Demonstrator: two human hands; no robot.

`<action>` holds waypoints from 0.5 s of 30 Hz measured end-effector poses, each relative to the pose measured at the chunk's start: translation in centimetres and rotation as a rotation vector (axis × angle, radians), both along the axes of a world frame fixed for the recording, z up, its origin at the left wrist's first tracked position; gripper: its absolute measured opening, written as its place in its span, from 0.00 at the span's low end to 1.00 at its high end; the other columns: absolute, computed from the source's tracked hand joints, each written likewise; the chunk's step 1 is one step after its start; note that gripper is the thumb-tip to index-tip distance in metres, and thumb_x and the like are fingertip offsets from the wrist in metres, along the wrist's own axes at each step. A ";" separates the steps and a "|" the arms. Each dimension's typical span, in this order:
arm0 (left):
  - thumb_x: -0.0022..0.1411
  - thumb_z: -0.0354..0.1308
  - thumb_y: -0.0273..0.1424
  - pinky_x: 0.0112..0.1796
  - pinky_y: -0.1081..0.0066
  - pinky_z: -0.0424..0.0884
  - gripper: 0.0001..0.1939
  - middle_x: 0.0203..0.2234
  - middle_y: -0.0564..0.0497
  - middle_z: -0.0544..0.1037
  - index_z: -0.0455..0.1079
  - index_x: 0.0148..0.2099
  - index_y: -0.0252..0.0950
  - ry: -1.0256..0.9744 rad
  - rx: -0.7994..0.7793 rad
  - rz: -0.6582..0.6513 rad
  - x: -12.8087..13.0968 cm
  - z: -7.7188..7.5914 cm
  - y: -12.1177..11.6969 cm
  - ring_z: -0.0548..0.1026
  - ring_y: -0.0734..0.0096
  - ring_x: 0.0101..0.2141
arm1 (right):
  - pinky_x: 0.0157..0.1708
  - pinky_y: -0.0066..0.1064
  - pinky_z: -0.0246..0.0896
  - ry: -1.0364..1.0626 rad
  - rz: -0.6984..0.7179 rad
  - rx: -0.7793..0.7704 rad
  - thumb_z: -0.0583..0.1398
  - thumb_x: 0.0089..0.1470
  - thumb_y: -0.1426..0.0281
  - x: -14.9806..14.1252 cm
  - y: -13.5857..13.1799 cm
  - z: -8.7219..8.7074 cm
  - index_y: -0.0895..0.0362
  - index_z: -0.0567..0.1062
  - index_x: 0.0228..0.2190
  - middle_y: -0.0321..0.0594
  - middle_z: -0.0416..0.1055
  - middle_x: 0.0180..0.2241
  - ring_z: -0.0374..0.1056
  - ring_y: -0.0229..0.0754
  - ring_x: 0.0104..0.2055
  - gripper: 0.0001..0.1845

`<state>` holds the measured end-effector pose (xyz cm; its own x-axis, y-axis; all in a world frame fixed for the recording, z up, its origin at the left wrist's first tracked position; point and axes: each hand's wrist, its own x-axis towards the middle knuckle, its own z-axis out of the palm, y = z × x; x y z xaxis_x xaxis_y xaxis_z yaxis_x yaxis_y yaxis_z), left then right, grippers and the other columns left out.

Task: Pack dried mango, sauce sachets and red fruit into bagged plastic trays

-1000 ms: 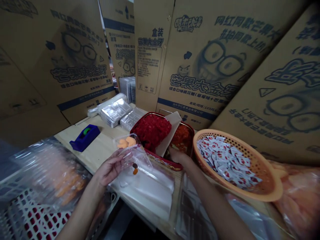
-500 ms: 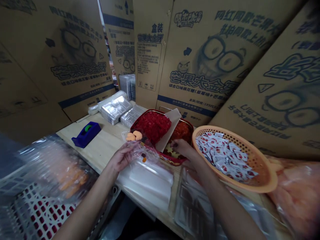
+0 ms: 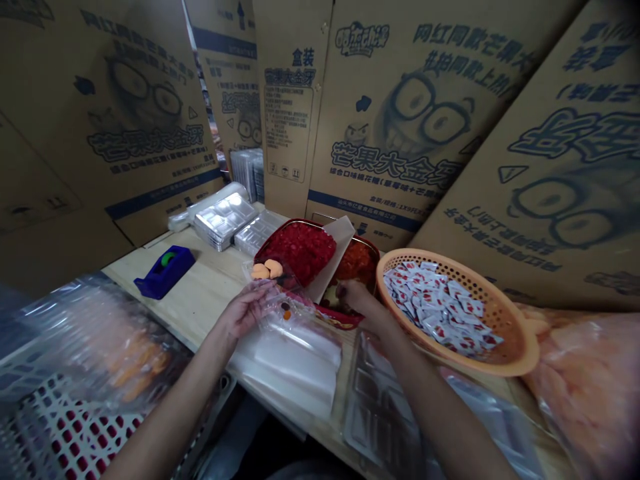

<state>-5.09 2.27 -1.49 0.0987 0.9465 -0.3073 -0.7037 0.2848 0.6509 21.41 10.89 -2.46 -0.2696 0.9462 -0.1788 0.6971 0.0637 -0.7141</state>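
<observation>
My left hand (image 3: pixel 246 308) holds a clear plastic bag (image 3: pixel 278 293) with orange candy pieces (image 3: pixel 267 269) in it, just in front of a red tray (image 3: pixel 320 313) filled with dark red bits (image 3: pixel 302 248) and orange-red bits (image 3: pixel 361 260), split by a cardboard divider (image 3: pixel 331 255). My right hand (image 3: pixel 353 297) reaches into the tray's near right part with fingers curled; what they pinch is hidden. A stack of flat clear bags (image 3: pixel 295 363) lies under the held bag.
An orange basket (image 3: pixel 505 357) of small red-and-white sachets (image 3: pixel 440 307) sits right. A blue tape dispenser (image 3: pixel 163 271) and clear plastic trays (image 3: pixel 225 219) sit on the wooden table (image 3: pixel 205 293). Printed cardboard boxes (image 3: pixel 400 120) wall the back. Bagged goods (image 3: pixel 100 347) lie left.
My right hand rose from deep in the tray's near edge to hover over the orange-red bits. My left hand lifted the bag closer to the tray. The view shifted slightly.
</observation>
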 end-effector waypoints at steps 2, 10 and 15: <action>0.53 0.54 0.16 0.43 0.57 0.72 0.13 0.36 0.45 0.78 0.70 0.41 0.31 -0.009 -0.004 -0.005 0.1 0.0 0.1 0.76 0.63 0.38 | 0.28 0.24 0.57 0.021 -0.009 0.051 0.54 0.37 0.79 -0.3 -0.5 1.6 0.59 0.73 0.24 0.35 0.71 0.23 0.64 0.36 0.27 0.09; 0.54 0.53 0.17 0.43 0.57 0.71 0.13 0.38 0.43 0.77 0.68 0.42 0.31 0.005 0.012 -0.032 0.4 -0.2 0.4 0.75 0.63 0.40 | 0.29 0.24 0.59 0.130 0.289 0.091 0.56 0.47 0.73 -4.2 -3.6 5.7 0.58 0.74 0.36 0.34 0.72 0.27 0.66 0.34 0.29 0.12; 0.54 0.54 0.17 0.43 0.56 0.71 0.13 0.39 0.42 0.77 0.68 0.43 0.31 0.012 0.027 -0.032 0.1 -0.3 0.3 0.75 0.61 0.41 | 0.38 0.27 0.59 -0.362 0.069 0.152 0.51 0.53 0.75 -2.1 -1.4 4.5 0.60 0.72 0.40 0.46 0.71 0.42 0.67 0.40 0.42 0.14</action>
<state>-4.99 2.59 -1.74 0.1253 0.9509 -0.2830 -0.6866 0.2890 0.6671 19.30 9.47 2.04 -0.2788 0.9511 -0.1331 0.8925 0.2054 -0.4016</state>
